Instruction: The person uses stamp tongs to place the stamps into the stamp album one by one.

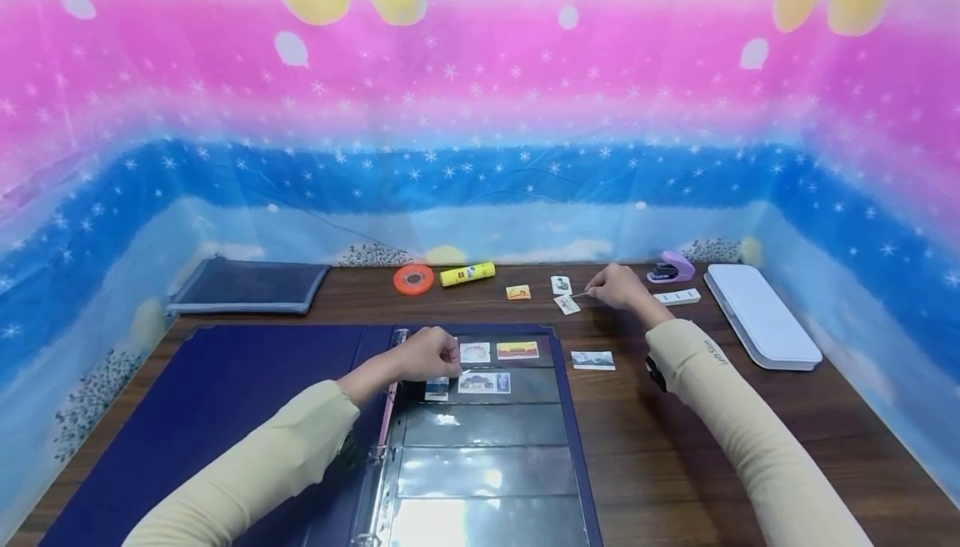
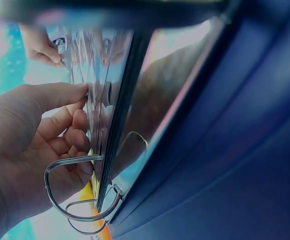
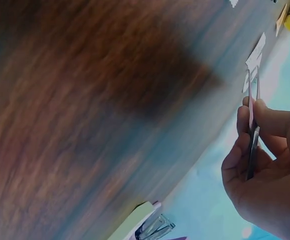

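A navy ring-binder stamp album (image 1: 277, 414) lies open, its right side bearing a black page with clear strip pockets (image 1: 487, 426). My left hand (image 1: 427, 355) is at the page's upper left, thumb and fingertips appearing to pinch the clear film by the rings (image 2: 80, 160). Several stamps sit in the top two rows, including a wide stamp (image 1: 484, 383) and a red-and-yellow stamp (image 1: 517, 350). My right hand (image 1: 618, 287) grips metal tweezers (image 3: 253, 135), tips pointing down at a loose stamp (image 1: 567, 304). Another stamp (image 1: 560, 285) lies just behind it.
An orange stamp (image 1: 518, 292) and a landscape stamp (image 1: 593, 360) lie on the wooden table (image 1: 675, 464). Behind are a mesh pouch (image 1: 247, 287), orange tape roll (image 1: 413, 279) and yellow glue stick (image 1: 468, 273). A purple stapler (image 1: 672, 267), white strip (image 1: 677, 297) and white case (image 1: 763, 313) stand right.
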Demonstrator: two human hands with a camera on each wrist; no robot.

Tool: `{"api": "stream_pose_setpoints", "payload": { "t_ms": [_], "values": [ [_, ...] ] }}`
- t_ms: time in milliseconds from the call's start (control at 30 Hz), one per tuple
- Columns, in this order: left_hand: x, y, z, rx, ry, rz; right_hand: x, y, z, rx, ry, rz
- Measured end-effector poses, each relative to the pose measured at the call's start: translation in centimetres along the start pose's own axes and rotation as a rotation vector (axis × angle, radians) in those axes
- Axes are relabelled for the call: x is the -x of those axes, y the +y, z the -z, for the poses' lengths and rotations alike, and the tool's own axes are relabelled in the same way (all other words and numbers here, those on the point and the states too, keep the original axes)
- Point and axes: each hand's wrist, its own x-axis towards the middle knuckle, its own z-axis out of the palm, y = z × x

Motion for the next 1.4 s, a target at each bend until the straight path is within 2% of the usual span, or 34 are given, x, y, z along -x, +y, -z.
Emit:
{"api": "stream_pose_setpoints", "payload": {
  "t_ms": [267, 500, 1000, 1233, 1400],
  "values": [
    [-0.1, 0.0, 0.0, 0.016, -0.017, 0.008, 0.1, -0.1, -0.1, 0.007, -0.033, -0.009],
    [0.0, 0.0, 0.0, 0.027, -0.011, 0.004, 0.2, 0.0, 0.0, -0.026, -0.001, -0.012],
    [0.0, 0.3, 0.0, -0.027, 0.001, -0.030, 0.0, 0.3, 0.0, -0.075, -0.105, 0.012],
    [-0.1, 1.1, 0.0, 0.054, -0.057, 0.034, 0.1, 0.7, -0.1, -0.129, -0.140, -0.015],
    [-0.7, 1.7, -0.4, 0.074, -0.051, 0.111, 0.5, 0.6, 0.5, -0.156, -0.092, 0.013]
  ]
}}
